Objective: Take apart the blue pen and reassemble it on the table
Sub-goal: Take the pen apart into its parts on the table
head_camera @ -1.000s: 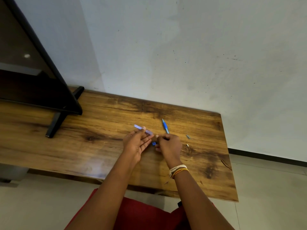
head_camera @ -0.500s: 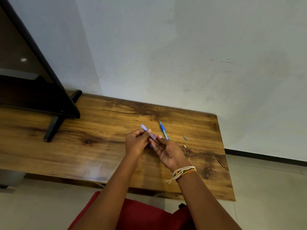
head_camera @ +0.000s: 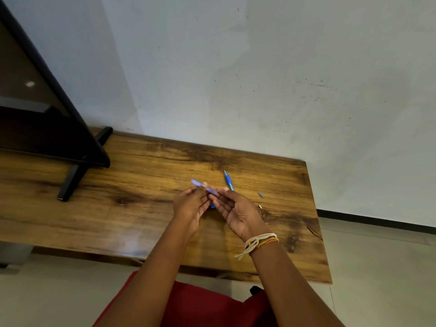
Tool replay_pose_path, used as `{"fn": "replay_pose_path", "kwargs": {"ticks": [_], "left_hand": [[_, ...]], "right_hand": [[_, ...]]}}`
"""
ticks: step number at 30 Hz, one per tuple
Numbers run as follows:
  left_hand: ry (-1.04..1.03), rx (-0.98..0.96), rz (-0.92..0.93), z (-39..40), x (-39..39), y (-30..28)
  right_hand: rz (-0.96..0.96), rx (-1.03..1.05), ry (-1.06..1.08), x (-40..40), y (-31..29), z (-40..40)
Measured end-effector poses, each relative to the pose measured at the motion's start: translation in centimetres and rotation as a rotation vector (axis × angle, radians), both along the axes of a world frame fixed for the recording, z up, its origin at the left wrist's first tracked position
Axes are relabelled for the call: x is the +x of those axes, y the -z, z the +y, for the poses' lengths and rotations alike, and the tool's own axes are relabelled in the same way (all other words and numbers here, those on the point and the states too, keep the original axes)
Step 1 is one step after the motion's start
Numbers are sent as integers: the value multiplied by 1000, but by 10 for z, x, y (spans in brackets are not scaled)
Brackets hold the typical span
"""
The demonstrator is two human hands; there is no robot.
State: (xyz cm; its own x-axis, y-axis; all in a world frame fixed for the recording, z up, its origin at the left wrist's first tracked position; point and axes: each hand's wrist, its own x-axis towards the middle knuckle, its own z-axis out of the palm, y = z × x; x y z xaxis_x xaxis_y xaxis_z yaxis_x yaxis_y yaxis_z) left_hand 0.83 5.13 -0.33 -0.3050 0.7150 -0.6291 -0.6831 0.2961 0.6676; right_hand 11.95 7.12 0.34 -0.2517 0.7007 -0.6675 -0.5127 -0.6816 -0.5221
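Over the counter (head_camera: 141, 190), the left hand (head_camera: 190, 206) pinches one translucent blue pen barrel (head_camera: 200, 185); the right hand (head_camera: 236, 212), palm up, touches its other end, grip unclear. One pen tip section (head_camera: 228, 180) and two small parts (head_camera: 260, 194) lie on the wood, too tiny to identify.

Home room — wooden table (head_camera: 141, 208), television (head_camera: 35, 102) on stand, plain wall (head_camera: 283, 79)

Glossy wood-grain table (head_camera: 141, 208); translucent plastic barrel (head_camera: 197, 183)

Two tiny parts (head_camera: 260, 194) near the table's right edge are too small to identify
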Motion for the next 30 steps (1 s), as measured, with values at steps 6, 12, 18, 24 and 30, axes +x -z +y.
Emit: {"fn": "replay_pose_path", "kwargs": {"ticks": [6, 12, 18, 24, 30], "left_hand": [[-25, -27, -122, 1, -2, 2], [-59, -18, -171, 1, -3, 5], [-69, -23, -222, 3, -3, 6], [-74, -44, -265, 4, -3, 8], [-109, -67, -315, 3, -5, 8]], "right_hand": [[-65, 43, -14, 0, -1, 0], [-229, 156, -26, 0, 1, -2], [-381, 295, -50, -1, 0, -1], [-596, 462, -31, -2, -3, -2], [-683, 488, 33, -1, -6, 0]]}}
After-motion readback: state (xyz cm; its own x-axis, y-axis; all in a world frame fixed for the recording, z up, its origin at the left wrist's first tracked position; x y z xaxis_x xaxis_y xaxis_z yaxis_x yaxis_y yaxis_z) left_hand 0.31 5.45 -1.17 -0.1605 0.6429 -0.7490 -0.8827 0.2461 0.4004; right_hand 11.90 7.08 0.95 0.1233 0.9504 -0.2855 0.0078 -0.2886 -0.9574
